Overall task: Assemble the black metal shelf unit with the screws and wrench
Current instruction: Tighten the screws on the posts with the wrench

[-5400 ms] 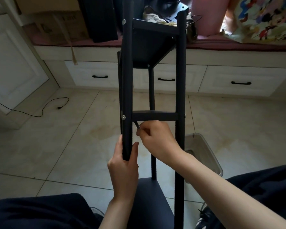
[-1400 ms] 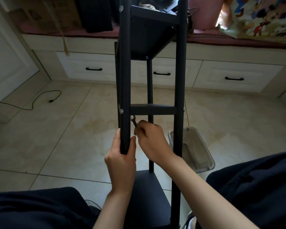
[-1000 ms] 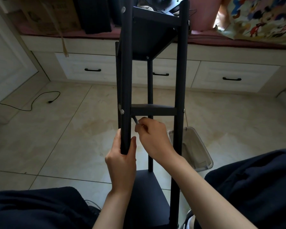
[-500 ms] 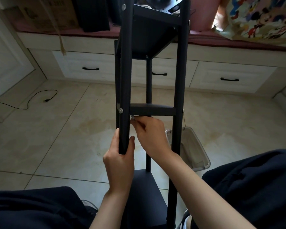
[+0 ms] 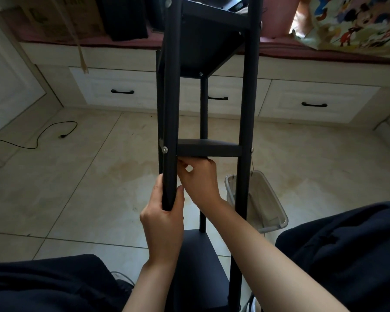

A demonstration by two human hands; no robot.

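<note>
A person sits on the floor tightening a shelf [image 5: 208, 149] fastener, judging by the hands. At 9 o'clock of centre, the left hand [image 5: 164, 224] wraps closed around the front left post [image 5: 170, 109]. The right hand [image 5: 200, 179] curls under the shelf; no wrench is visible. Next likely another turn.

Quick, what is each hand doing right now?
Left hand: grips the shelf's front left post.
Right hand: fingers curled under the middle shelf; what it holds cannot be told.
</note>
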